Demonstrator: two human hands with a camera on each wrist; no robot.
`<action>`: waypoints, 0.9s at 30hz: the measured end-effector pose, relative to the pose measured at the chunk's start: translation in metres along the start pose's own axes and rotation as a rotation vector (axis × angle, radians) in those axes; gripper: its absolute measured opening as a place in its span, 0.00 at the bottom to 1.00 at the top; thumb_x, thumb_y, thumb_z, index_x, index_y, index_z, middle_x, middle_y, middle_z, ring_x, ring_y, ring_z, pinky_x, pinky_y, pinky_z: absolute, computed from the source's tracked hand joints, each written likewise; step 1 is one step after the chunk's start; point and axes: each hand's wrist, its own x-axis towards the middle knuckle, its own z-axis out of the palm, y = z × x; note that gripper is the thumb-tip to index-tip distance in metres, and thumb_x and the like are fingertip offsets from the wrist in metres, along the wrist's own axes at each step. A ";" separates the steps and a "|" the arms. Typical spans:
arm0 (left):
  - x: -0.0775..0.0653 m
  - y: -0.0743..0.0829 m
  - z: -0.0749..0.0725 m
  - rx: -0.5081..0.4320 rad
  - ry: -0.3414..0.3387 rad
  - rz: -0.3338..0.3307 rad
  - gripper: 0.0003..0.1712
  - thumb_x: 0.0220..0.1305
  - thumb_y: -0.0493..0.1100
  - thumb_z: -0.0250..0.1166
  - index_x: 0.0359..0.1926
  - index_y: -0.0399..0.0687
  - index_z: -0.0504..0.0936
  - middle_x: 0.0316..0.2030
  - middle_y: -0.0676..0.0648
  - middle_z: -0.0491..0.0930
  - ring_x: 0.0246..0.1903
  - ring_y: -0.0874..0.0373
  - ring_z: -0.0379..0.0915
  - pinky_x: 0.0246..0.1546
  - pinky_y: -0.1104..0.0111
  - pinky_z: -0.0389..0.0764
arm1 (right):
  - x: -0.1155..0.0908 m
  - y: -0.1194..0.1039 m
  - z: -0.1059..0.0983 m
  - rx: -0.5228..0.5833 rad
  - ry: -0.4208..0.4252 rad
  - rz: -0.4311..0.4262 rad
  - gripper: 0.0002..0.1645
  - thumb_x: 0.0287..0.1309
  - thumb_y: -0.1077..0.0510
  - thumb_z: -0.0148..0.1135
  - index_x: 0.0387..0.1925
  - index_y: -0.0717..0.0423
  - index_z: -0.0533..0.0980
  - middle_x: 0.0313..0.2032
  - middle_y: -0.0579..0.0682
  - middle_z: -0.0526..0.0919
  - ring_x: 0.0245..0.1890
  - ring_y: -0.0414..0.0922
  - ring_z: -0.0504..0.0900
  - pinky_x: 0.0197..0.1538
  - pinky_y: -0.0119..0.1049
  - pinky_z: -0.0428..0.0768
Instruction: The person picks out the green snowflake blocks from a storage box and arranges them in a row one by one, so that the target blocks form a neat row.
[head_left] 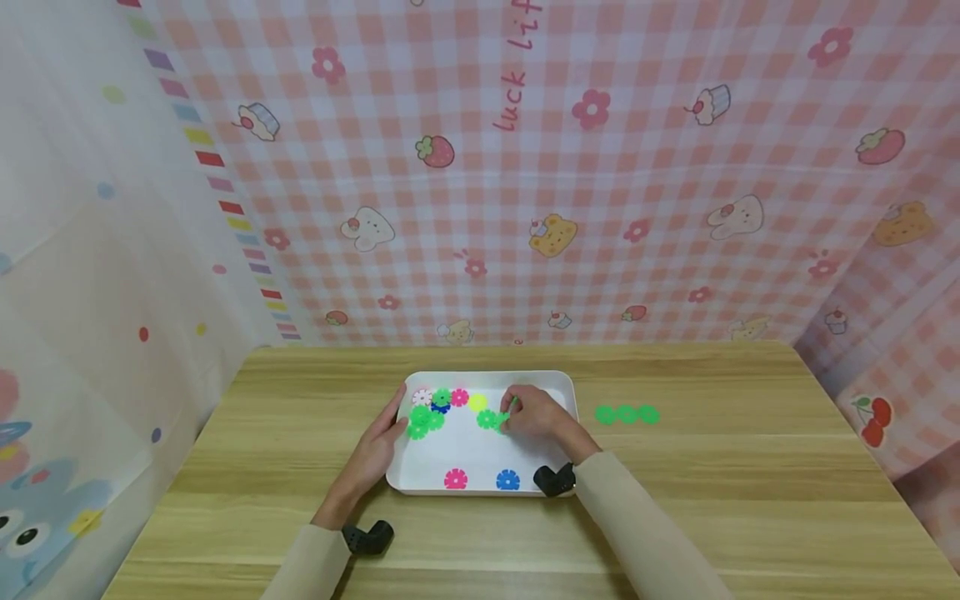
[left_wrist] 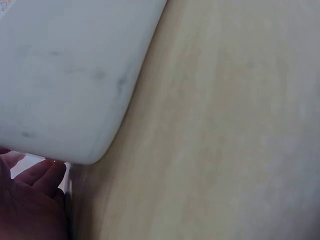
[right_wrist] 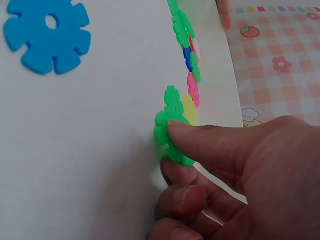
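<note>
My right hand is over the right part of a white tray, pinching a green notched snowflake disc between thumb and forefinger. Another green disc lies just left of those fingertips, below a yellow disc. At the tray's left wall, my left hand grips the rim; the left wrist view shows its bent fingers at the tray's edge. A group of green discs lies inside near that hand, with white, dark blue and pink ones around it.
A pink disc and a blue disc sit by the tray's front wall. Right of the tray, three green discs form a row on the wooden table. A checked cloth hangs behind the table.
</note>
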 end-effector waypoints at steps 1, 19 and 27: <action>0.000 0.000 0.000 0.001 0.001 -0.002 0.32 0.79 0.39 0.40 0.79 0.53 0.47 0.79 0.52 0.41 0.78 0.54 0.30 0.77 0.54 0.34 | 0.000 0.000 0.000 0.002 0.000 -0.001 0.10 0.54 0.65 0.70 0.36 0.55 0.77 0.29 0.49 0.74 0.31 0.45 0.72 0.34 0.34 0.70; -0.002 0.001 0.000 -0.007 -0.007 -0.028 0.32 0.80 0.41 0.39 0.79 0.56 0.46 0.79 0.55 0.41 0.78 0.56 0.30 0.77 0.56 0.34 | -0.016 0.003 -0.029 0.063 0.061 -0.075 0.07 0.57 0.61 0.69 0.38 0.52 0.81 0.30 0.49 0.80 0.30 0.45 0.74 0.31 0.34 0.72; -0.002 0.002 0.001 -0.006 -0.007 -0.028 0.32 0.79 0.41 0.40 0.79 0.57 0.46 0.79 0.56 0.41 0.78 0.57 0.30 0.77 0.56 0.34 | -0.031 0.008 -0.052 0.098 0.099 -0.107 0.10 0.61 0.58 0.67 0.44 0.54 0.80 0.34 0.49 0.80 0.36 0.46 0.76 0.36 0.35 0.72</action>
